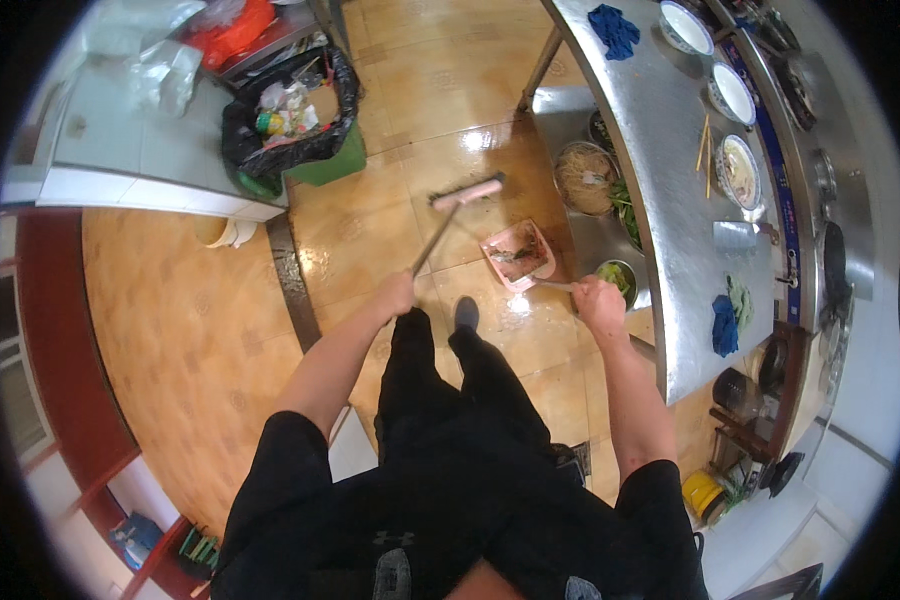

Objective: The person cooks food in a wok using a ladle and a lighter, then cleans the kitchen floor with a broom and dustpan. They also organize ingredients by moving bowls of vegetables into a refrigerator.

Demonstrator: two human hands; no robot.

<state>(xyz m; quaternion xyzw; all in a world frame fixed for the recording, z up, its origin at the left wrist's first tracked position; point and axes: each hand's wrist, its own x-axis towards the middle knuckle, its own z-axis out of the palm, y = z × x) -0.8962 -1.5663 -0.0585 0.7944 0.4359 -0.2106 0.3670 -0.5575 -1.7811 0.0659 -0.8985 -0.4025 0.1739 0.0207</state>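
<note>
My left hand [399, 293] grips the handle of a broom [468, 193], whose pink head with dark bristles lies on the wet tiled floor [375, 217] ahead of me. In my right hand [600, 303] is the handle of a pink dustpan [529, 277], which is low over or on the floor, I cannot tell which. Dark wet debris [519, 253] lies in the pan. The broom head is a little beyond the dustpan and to its left, apart from it.
A green bin [336, 159] with a black liner, full of rubbish, stands ahead left. On the right a steel table [630, 97] holds bowls, chopsticks, a cleaver [735, 235] and cloths. Its lower shelf [596, 240] bears noodles and greens. A tiled counter [120, 142] stands at the left.
</note>
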